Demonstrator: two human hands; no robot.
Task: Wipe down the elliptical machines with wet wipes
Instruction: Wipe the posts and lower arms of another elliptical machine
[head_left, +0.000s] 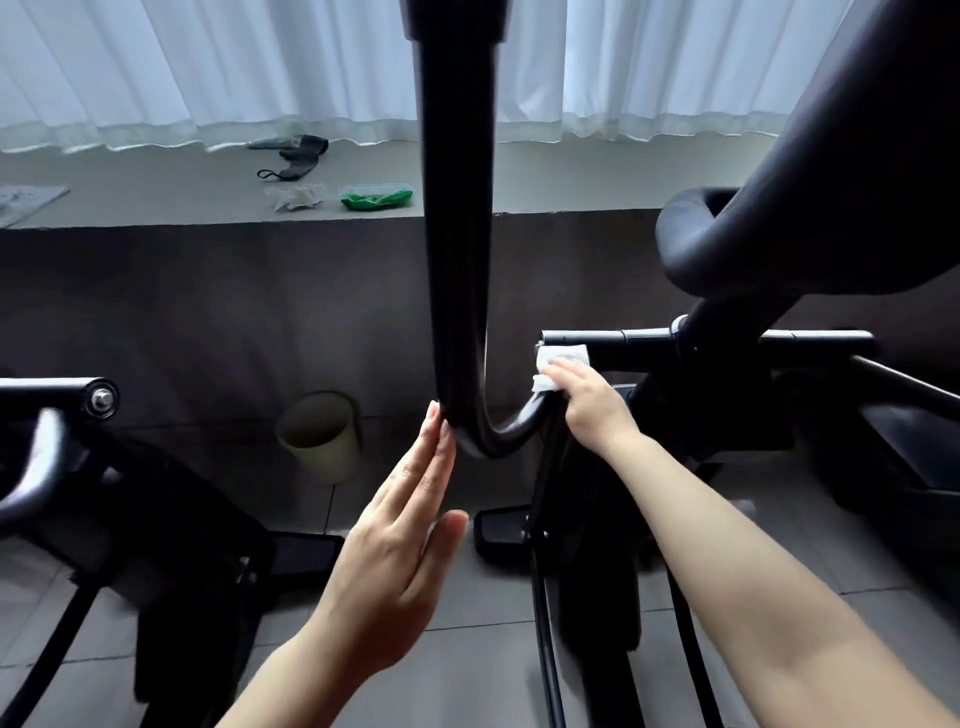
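Handlebar tubing (457, 260) of the elliptical drops down the centre of the frame, its top cut off, and I see my left hand (400, 545) flat and relaxed against its bend while my right hand (592, 400) clutches a wet wipe (561, 364), fingers partly hidden, centre right.

Curtained window, ledge and tiled floor

White pleated curtains (208, 67) glow with daylight along the far side, hanging to a pale ledge (156, 197); below it a dark wall (260, 301) drops to grey floor tiles (467, 675), where a pale bin (322, 436) stands near the wall.
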